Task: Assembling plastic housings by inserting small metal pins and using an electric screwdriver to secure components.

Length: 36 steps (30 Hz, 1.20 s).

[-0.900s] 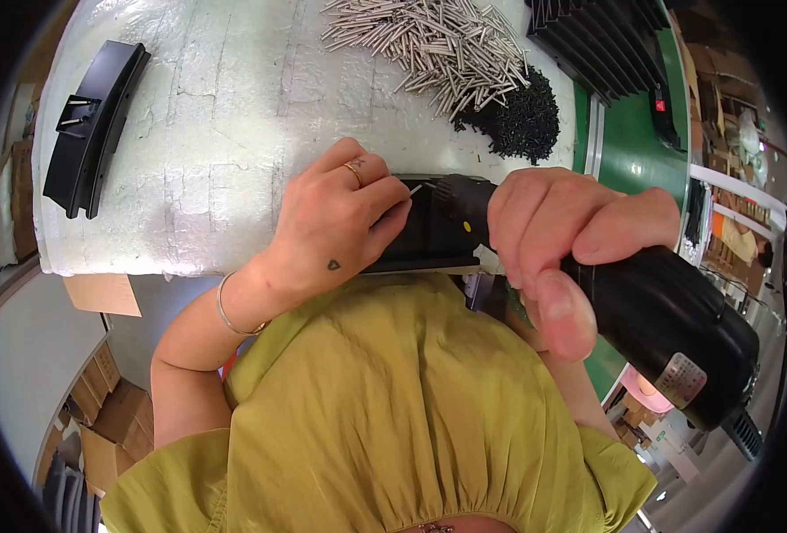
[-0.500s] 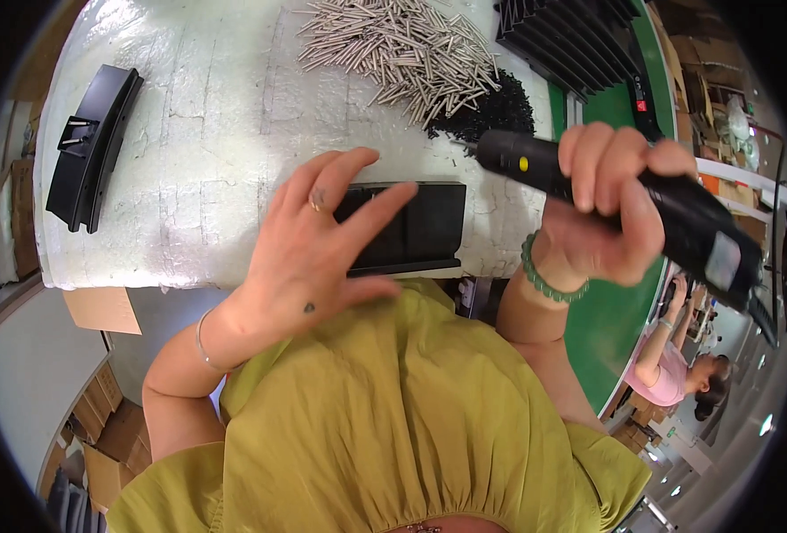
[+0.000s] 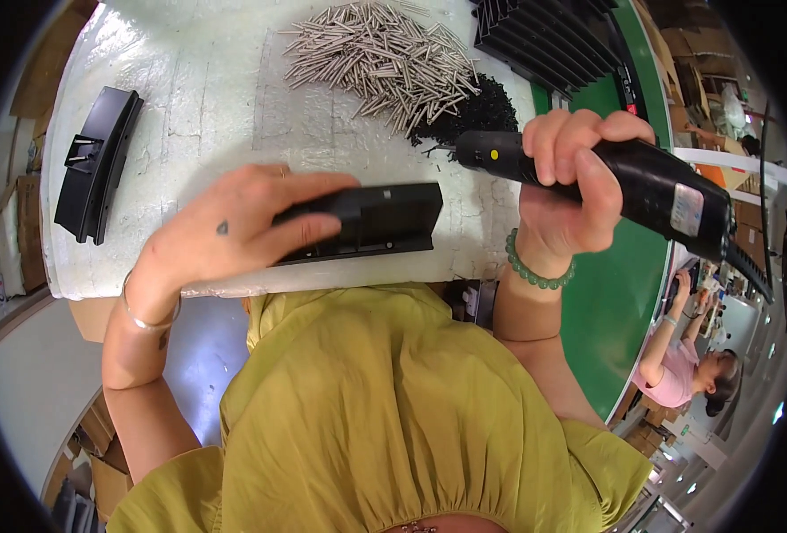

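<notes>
My left hand [image 3: 242, 218] grips the left end of a long black plastic part [image 3: 398, 218] near the table's front edge, fingers over the far side and thumb across the near face. That end of the part is hidden under the hand, which is slightly blurred. Wrapped round a black electric screwdriver [image 3: 660, 182] is my right hand [image 3: 580, 169], a green bead bracelet at its wrist. The tool points left, its bit at the near edge of a heap of small black screws [image 3: 487, 111]; I cannot tell whether a screw sits on the bit.
Beyond the part lies a big pile of silver metal pins [image 3: 380, 58]. A curved black part [image 3: 96, 169] with pins in it rests at the left. Stacked black parts [image 3: 549, 40] stand at the far right by a green surface [image 3: 602, 329]. A person [image 3: 682, 364] works farther right.
My left hand has moved left and closed on the end of the black part, which is now tilted. The screwdriver has shifted slightly left, along with my right hand.
</notes>
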Motion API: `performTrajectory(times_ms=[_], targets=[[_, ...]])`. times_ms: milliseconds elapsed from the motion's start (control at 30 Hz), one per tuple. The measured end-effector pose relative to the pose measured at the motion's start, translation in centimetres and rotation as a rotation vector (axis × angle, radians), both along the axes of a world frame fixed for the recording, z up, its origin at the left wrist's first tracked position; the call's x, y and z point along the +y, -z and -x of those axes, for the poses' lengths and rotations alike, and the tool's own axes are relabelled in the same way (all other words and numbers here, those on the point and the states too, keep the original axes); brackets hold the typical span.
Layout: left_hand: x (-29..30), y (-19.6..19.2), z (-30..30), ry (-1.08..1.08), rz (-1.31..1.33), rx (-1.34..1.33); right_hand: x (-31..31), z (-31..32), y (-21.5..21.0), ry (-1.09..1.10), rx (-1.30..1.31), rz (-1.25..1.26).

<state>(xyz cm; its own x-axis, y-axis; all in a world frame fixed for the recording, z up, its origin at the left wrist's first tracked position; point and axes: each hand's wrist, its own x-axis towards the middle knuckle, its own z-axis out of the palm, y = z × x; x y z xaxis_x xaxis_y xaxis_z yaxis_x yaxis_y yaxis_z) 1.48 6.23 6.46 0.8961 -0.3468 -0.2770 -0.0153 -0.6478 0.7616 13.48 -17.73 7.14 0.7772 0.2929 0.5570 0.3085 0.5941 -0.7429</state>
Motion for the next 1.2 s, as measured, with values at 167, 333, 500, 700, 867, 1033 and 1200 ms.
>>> performTrajectory(times_ms=[167,333,500,700,867,1033,1200], targets=[[0.2,3.4,-1.6,0.025,-0.187,-0.348,-0.9,0.4,-1.6,-0.074,-0.092,-0.028],[-3.0,3.6,-4.5,-0.117,-0.023,-0.643,-1.5,0.5,-2.5,-0.116,-0.155,0.000],[-6.3,4.2,-8.4,-0.059,0.111,-0.872,-1.7,0.4,-2.9,-0.073,-0.174,-0.027],[-6.9,5.0,-9.8,-0.125,0.129,-0.988,-2.6,-0.2,-3.0,-0.037,-0.197,-0.071],[-7.1,4.0,-9.7,-0.117,0.156,-0.962,-3.1,-0.3,-3.2,-0.070,-0.240,-0.076],[-6.7,3.8,-9.0,-0.133,0.158,-0.955,-2.6,0.0,-3.5,-0.097,-0.213,-0.035],[-6.5,4.1,-8.1,-0.016,0.260,-0.837,-2.8,1.1,-3.6,-0.155,-0.191,-0.038]])
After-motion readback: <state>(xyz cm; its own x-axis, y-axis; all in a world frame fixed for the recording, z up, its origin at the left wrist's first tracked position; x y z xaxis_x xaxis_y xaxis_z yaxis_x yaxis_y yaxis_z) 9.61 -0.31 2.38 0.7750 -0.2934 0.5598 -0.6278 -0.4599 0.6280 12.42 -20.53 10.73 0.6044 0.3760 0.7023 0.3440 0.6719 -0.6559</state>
